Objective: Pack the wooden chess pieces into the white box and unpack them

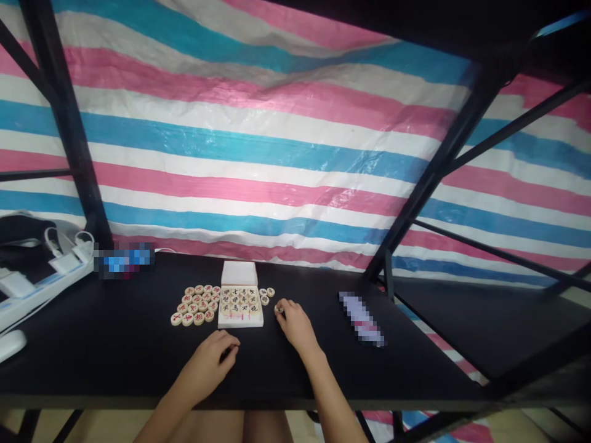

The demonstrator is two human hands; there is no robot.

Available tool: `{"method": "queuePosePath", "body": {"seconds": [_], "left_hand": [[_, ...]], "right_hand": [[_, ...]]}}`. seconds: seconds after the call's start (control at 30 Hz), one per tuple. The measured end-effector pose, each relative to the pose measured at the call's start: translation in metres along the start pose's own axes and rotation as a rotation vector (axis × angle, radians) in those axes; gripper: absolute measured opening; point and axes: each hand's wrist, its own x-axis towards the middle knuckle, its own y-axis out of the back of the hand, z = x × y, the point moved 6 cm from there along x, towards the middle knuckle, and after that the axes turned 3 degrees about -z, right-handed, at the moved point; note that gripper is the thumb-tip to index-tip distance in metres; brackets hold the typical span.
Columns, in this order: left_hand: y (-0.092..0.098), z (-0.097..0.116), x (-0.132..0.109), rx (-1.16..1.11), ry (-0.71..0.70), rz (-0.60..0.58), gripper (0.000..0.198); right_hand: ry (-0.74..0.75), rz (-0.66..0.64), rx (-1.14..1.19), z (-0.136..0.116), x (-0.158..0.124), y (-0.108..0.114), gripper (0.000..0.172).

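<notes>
A small white box (241,319) lies open on the black table (115,344), with several round wooden chess pieces (239,300) packed in it. Its white lid (239,272) rests just behind it. More round pieces with red marks (194,304) lie loose to the left of the box, and a few (266,295) to its right. My right hand (295,323) is to the right of the box, its fingertips pinched on one round piece (278,309). My left hand (213,360) rests on the table in front of the box, fingers curled, nothing visible in them.
A white power strip with plugged-in chargers (50,271) sits at the far left, with a white object (12,344) near the table's left edge. A blurred flat item (362,319) lies to the right. Black frame posts (69,129) stand before a striped tarp (295,154).
</notes>
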Motion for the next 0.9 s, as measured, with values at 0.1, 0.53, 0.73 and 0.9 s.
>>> {"method": "queuePosePath", "body": {"seconds": [0.1, 0.53, 0.73, 0.9], "left_hand": [[0.007, -0.003, 0.002, -0.097, 0.085, 0.004, 0.025], [0.003, -0.007, 0.008, -0.262, 0.132, -0.055, 0.024], [0.004, -0.005, 0.006, -0.291, 0.132, -0.076, 0.024], [0.007, -0.006, 0.006, -0.347, 0.134, -0.062, 0.028]], "right_hand": [[0.031, 0.086, 0.242, -0.017, -0.021, 0.01, 0.014], [0.125, -0.049, 0.883, -0.079, -0.05, -0.017, 0.017], [0.148, -0.074, 0.971, -0.079, -0.053, -0.018, 0.023], [0.162, -0.086, 0.933, -0.082, -0.055, -0.013, 0.025]]}}
